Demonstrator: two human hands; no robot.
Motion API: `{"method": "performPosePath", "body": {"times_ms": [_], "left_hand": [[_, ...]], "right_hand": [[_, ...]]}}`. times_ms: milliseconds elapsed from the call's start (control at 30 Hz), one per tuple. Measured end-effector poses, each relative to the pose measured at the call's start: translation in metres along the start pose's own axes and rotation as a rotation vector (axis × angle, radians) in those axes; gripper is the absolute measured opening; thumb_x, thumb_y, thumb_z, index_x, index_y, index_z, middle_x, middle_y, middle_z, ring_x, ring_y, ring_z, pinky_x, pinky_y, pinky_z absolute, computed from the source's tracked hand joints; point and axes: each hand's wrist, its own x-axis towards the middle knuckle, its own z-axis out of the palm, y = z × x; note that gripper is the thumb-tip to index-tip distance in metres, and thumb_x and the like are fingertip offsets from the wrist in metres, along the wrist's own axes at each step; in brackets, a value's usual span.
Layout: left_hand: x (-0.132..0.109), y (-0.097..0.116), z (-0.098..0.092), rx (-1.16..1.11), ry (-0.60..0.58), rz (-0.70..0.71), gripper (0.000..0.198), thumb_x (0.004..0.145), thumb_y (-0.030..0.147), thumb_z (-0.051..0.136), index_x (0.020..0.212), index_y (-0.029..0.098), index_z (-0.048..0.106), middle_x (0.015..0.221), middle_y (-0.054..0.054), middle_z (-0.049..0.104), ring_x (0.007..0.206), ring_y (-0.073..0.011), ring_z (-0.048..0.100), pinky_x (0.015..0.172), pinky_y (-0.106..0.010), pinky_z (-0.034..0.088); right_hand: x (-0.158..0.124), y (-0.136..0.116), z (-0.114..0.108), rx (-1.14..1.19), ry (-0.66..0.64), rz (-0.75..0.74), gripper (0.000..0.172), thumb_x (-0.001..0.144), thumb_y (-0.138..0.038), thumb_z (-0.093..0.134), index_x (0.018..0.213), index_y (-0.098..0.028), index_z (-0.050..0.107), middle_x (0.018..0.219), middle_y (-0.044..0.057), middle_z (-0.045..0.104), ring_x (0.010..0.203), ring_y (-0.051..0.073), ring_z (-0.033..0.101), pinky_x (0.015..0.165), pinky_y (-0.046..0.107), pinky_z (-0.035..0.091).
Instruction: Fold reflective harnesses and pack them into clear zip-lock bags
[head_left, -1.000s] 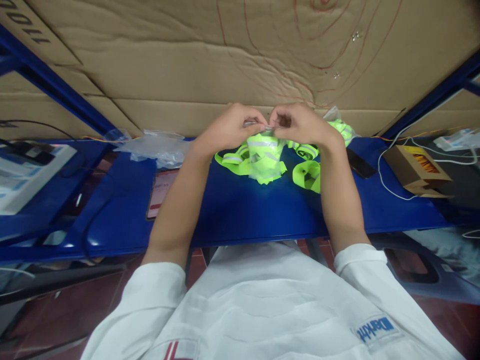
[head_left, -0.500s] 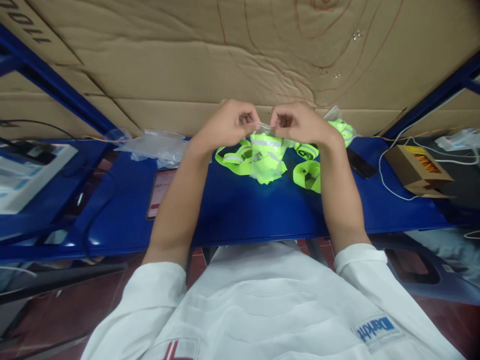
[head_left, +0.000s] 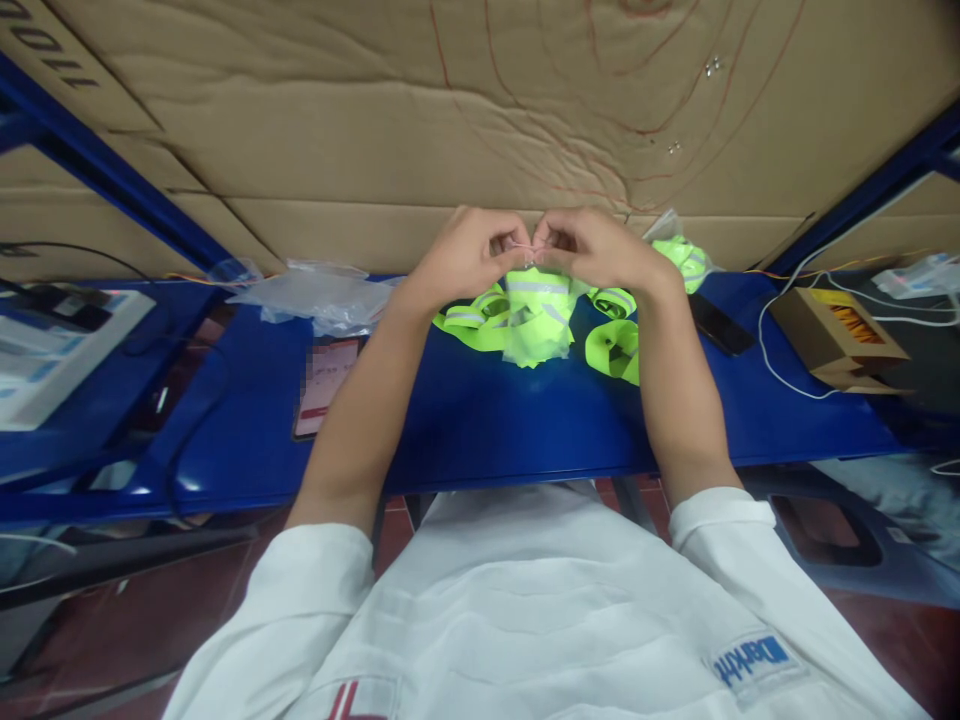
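Observation:
A clear plastic bag (head_left: 538,318) with a neon-yellow reflective strap inside hangs below my two hands, its lower end at the blue table. My left hand (head_left: 484,245) pinches the bag's top edge between thumb and fingers. From the other side my right hand (head_left: 577,245) pinches the same edge, the fingertips of both hands almost touching. Behind the bag, to its left, lies a loose neon-yellow strap (head_left: 472,322). Rolled straps (head_left: 613,303) and a looped strap (head_left: 611,352) rest by my right forearm, which hides part of them.
Empty plastic bags (head_left: 319,298) lie left of my hands, near a lit phone (head_left: 326,385). Past my right wrist are another filled bag (head_left: 682,260), a dark phone (head_left: 721,325), a white cable and an open cardboard box (head_left: 836,340). A cardboard wall (head_left: 360,120) stands behind the blue table (head_left: 510,430).
My hands have come closer together along the bag's top edge, the left one moving right and the right one slightly left. The bag stays in about the same place.

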Motion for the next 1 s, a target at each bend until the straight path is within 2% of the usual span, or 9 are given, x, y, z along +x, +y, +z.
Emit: {"method": "performPosePath", "body": {"times_ms": [133, 233, 400, 533, 633, 700, 800, 900, 1000], "left_hand": [[-0.001, -0.003, -0.014, -0.111, -0.154, -0.083, 0.023, 0.085, 0.040, 0.078, 0.091, 0.017, 0.080, 0.084, -0.006, 0.077, 0.075, -0.0178, 0.068, 0.071, -0.028, 0.055], [-0.004, -0.006, -0.024, -0.161, -0.250, -0.124, 0.027, 0.085, 0.041, 0.077, 0.097, 0.017, 0.082, 0.089, -0.007, 0.080, 0.079, -0.0186, 0.072, 0.073, -0.028, 0.059], [-0.003, -0.014, -0.021, -0.148, -0.126, -0.121, 0.028, 0.088, 0.044, 0.078, 0.098, 0.018, 0.080, 0.091, -0.007, 0.078, 0.088, -0.0225, 0.075, 0.080, -0.033, 0.062], [-0.002, -0.020, -0.030, -0.175, -0.078, -0.117, 0.049, 0.093, 0.056, 0.073, 0.128, 0.023, 0.073, 0.113, -0.008, 0.077, 0.101, -0.0251, 0.073, 0.087, -0.038, 0.061], [-0.009, -0.036, -0.058, -0.062, -0.070, -0.146, 0.071, 0.093, 0.061, 0.071, 0.155, 0.032, 0.052, 0.134, -0.005, 0.072, 0.111, -0.0253, 0.068, 0.095, -0.040, 0.055], [-0.016, -0.054, -0.082, 0.162, -0.018, -0.221, 0.067, 0.092, 0.064, 0.071, 0.150, 0.031, 0.059, 0.130, -0.003, 0.074, 0.113, -0.0259, 0.063, 0.098, -0.040, 0.048], [-0.025, -0.084, -0.109, 0.362, -0.066, -0.477, 0.068, 0.081, 0.074, 0.075, 0.129, 0.026, 0.072, 0.107, -0.003, 0.077, 0.095, -0.0240, 0.060, 0.084, -0.040, 0.043], [-0.028, -0.102, -0.119, 0.366, -0.115, -0.580, 0.070, 0.069, 0.078, 0.083, 0.114, 0.024, 0.075, 0.087, 0.000, 0.076, 0.086, -0.0223, 0.058, 0.081, -0.039, 0.041], [-0.028, -0.108, -0.119, 0.374, -0.134, -0.621, 0.067, 0.072, 0.075, 0.084, 0.118, 0.027, 0.074, 0.088, 0.004, 0.078, 0.088, -0.0208, 0.059, 0.084, -0.036, 0.042]], "right_hand": [[-0.007, 0.011, -0.013, 0.059, -0.124, 0.026, 0.023, 0.093, -0.043, 0.075, 0.101, -0.022, 0.073, 0.093, 0.003, 0.074, 0.079, 0.016, 0.062, 0.068, 0.029, 0.047], [-0.013, 0.018, -0.022, 0.030, -0.191, 0.083, 0.013, 0.092, -0.032, 0.076, 0.099, -0.021, 0.076, 0.091, 0.002, 0.076, 0.077, 0.015, 0.064, 0.065, 0.028, 0.047], [-0.011, 0.017, -0.020, 0.044, -0.135, 0.083, 0.006, 0.095, -0.021, 0.073, 0.100, -0.020, 0.075, 0.090, 0.002, 0.074, 0.077, 0.014, 0.062, 0.067, 0.027, 0.046], [-0.010, 0.013, -0.023, 0.112, 0.015, 0.152, 0.007, 0.094, -0.013, 0.073, 0.097, -0.019, 0.074, 0.089, 0.002, 0.073, 0.079, 0.013, 0.061, 0.071, 0.027, 0.046], [-0.024, 0.013, -0.040, 0.188, 0.135, 0.324, 0.012, 0.092, -0.003, 0.073, 0.092, -0.014, 0.075, 0.086, 0.004, 0.072, 0.077, 0.011, 0.060, 0.072, 0.026, 0.045], [-0.040, 0.016, -0.055, 0.230, 0.266, 0.393, 0.015, 0.092, 0.001, 0.070, 0.094, -0.013, 0.075, 0.085, 0.005, 0.071, 0.075, 0.010, 0.060, 0.072, 0.026, 0.044], [-0.065, 0.025, -0.079, 0.226, 0.480, 0.397, 0.020, 0.093, 0.005, 0.065, 0.091, -0.013, 0.073, 0.080, 0.004, 0.067, 0.071, 0.008, 0.058, 0.073, 0.027, 0.045], [-0.083, 0.040, -0.097, 0.182, 0.778, 0.440, 0.027, 0.089, 0.011, 0.062, 0.081, -0.013, 0.070, 0.076, 0.003, 0.064, 0.064, 0.005, 0.054, 0.068, 0.029, 0.042], [-0.099, 0.054, -0.108, 0.096, 1.092, 0.527, 0.024, 0.090, 0.007, 0.062, 0.082, -0.014, 0.072, 0.077, 0.003, 0.064, 0.058, 0.005, 0.050, 0.063, 0.031, 0.042]]}}
